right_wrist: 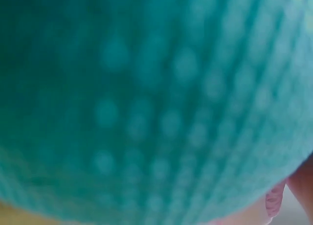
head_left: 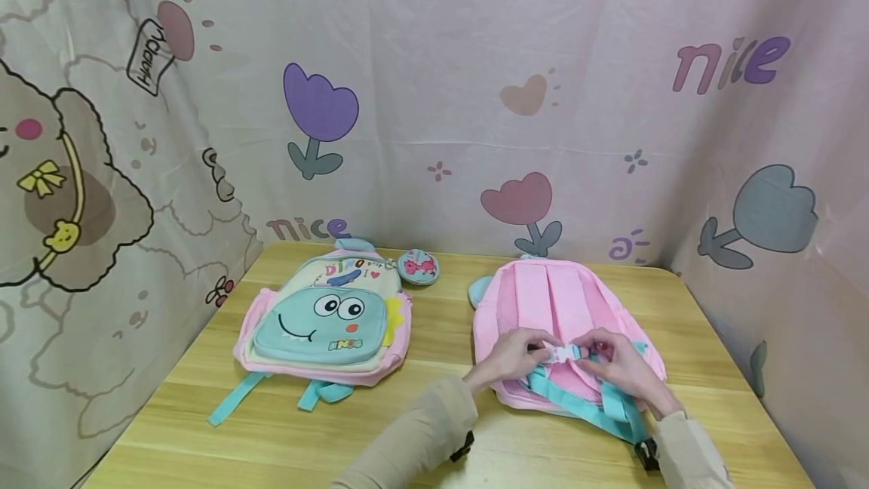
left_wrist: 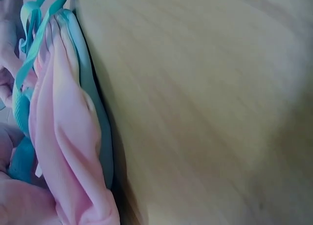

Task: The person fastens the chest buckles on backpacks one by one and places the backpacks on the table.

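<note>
A pink backpack (head_left: 502, 300) lies on the table with its strap side up. Across its lower middle is a pale plastic buckle (head_left: 562, 354). My left hand (head_left: 512, 357) pinches the buckle's left end, and my right hand (head_left: 621, 364) pinches its right end, where a teal strap joins. Whether the two buckle halves are fully locked I cannot tell. Loose teal straps (head_left: 577, 404) hang toward the front edge. In the left wrist view the pink side of the backpack (left_wrist: 68, 132) shows, with fingers at the left. Blurred teal webbing (right_wrist: 161, 98) fills most of the right wrist view.
A second backpack (head_left: 315, 323), pink and teal with a dinosaur face, lies to the left, its front up. A small round pouch (head_left: 418, 268) hangs off its top right. The wooden table (head_left: 434, 323) meets a printed curtain (head_left: 421, 96) behind and at both sides.
</note>
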`<state>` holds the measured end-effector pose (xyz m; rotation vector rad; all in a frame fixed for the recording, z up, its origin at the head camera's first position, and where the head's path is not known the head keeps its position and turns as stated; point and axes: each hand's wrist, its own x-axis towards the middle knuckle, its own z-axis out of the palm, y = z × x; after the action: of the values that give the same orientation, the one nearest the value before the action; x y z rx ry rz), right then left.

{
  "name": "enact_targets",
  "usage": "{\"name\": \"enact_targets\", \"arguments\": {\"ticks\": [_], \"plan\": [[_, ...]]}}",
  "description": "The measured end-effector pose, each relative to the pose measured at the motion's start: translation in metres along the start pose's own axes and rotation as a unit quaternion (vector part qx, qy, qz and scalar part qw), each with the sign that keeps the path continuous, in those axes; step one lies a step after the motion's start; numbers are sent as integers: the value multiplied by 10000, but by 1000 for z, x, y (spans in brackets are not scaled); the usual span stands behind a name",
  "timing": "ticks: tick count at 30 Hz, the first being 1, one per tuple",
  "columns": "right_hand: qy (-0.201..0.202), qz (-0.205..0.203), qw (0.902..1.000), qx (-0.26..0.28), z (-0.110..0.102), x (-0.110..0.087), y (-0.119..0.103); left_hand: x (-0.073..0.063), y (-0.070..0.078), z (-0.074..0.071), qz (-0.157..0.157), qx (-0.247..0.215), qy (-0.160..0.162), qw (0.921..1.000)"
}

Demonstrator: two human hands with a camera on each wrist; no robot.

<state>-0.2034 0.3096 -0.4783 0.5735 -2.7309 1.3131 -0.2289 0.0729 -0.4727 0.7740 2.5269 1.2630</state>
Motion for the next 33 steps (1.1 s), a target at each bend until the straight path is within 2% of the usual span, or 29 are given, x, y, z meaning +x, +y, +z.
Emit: {"name": "enact_targets", "arguments": {"ticks": [5,12,18,21,25,33], "plan": [[83,42,9999,42,1,0,1,-1,4,4,-172,-184,270,9993],[25,111,9999,80,0,0,2,-1,4,8,-224,-152,496,9984],[-87,354,9993,-31,-1,1,1,-1,5,8,-264,-159,473,9984],[-187,495,9986,8,-2,1,0,-1,4,8,-182,-116,426,9989],[-288,483,9983,144,-4,1,-1,-2,3,5,14,191,299,9994],[-173,-223,9995,-167,-9,-5,0,-6,-4,-4,592,828,0,9948]]}}
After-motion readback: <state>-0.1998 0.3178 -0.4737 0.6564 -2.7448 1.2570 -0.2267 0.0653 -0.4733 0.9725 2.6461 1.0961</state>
